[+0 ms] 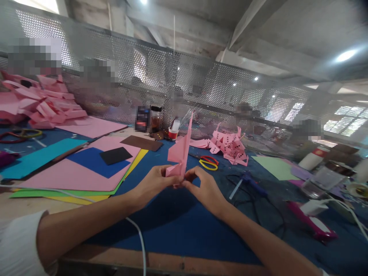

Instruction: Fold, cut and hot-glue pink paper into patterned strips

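Above the middle of the blue table top (178, 234), a folded pink paper piece (181, 149) is held upright, with a tall narrow strip pointing up and a flap to its left. My left hand (153, 182) is closed around its lower left part. At the bottom of the fold, my right hand (205, 188) pinches the paper between thumb and forefinger. Just behind the right hand lie scissors (209, 162) with red and yellow handles. A pile of pink paper shapes with black dots (230, 143) sits behind them.
On the left are stacked coloured sheets (86, 180), a pink paper heap (43, 101) and more scissors (21, 134). To the right lie a blue glue gun (254, 184) with its cord, a magenta tool (312, 222) and a clear container (324, 180). A perforated metal screen (201, 84) stands behind.
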Tool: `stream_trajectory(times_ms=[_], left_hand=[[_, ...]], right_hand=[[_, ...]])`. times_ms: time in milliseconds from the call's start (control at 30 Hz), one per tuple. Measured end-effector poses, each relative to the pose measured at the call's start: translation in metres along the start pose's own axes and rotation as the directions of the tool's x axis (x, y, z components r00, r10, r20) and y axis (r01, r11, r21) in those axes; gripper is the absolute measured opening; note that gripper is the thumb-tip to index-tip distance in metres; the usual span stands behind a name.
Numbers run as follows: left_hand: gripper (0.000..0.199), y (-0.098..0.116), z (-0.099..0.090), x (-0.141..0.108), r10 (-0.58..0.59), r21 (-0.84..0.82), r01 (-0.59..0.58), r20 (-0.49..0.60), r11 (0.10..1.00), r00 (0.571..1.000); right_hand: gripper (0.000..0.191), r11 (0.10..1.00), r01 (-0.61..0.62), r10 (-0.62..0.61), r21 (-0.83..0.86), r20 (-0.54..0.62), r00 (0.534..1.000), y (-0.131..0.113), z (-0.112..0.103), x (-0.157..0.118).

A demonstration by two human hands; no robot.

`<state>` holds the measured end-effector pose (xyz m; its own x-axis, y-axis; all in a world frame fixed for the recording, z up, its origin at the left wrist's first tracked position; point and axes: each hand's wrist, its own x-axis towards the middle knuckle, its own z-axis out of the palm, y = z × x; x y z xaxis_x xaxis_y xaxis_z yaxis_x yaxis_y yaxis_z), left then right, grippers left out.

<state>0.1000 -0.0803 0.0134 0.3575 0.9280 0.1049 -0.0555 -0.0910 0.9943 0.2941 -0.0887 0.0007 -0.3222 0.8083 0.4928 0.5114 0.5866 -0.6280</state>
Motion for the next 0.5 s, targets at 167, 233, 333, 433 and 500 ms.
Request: stream_trajectory(times_ms=[167, 233, 333, 433, 500], left_hand=[[0.027, -0.0023, -0.0011, 0.0014, -0.009, -0.004, 0.009, -0.001, 1.0, 1.0], [0.028, -0.0034, -0.002, 0.0018, -0.003, -0.005, 0.003, 0.004, 1.0, 1.0], [0.027, -0.0037, -0.0026, 0.0023, -0.006, -0.012, 0.006, 0.002, 1.0, 1.0], [0.028, -0.0032, -0.0025, 0.0026, -0.005, -0.021, 0.005, 0.003, 1.0, 1.0], [0.028, -0.0031, -0.0026, 0.0027, 0.009, -0.022, -0.008, 0.007, 1.0, 1.0]], right_hand=[[0.009, 0.997, 0.024, -0.025, 0.07, 0.001, 1.0, 0.001, 0.0013, 0.0015], [0.009, 0.996, 0.018, -0.018, 0.087, 0.001, 1.0, 0.0013, 0.0019, 0.0013], [0.008, 0.995, -0.002, 0.001, 0.097, 0.009, 1.0, 0.0009, 0.0026, 0.0006], [0.008, 0.994, -0.013, 0.011, 0.107, 0.016, 1.0, 0.0, 0.0024, 0.0004], [0.008, 0.992, -0.017, 0.015, 0.124, 0.021, 1.0, -0.0006, 0.0019, 0.0005]])
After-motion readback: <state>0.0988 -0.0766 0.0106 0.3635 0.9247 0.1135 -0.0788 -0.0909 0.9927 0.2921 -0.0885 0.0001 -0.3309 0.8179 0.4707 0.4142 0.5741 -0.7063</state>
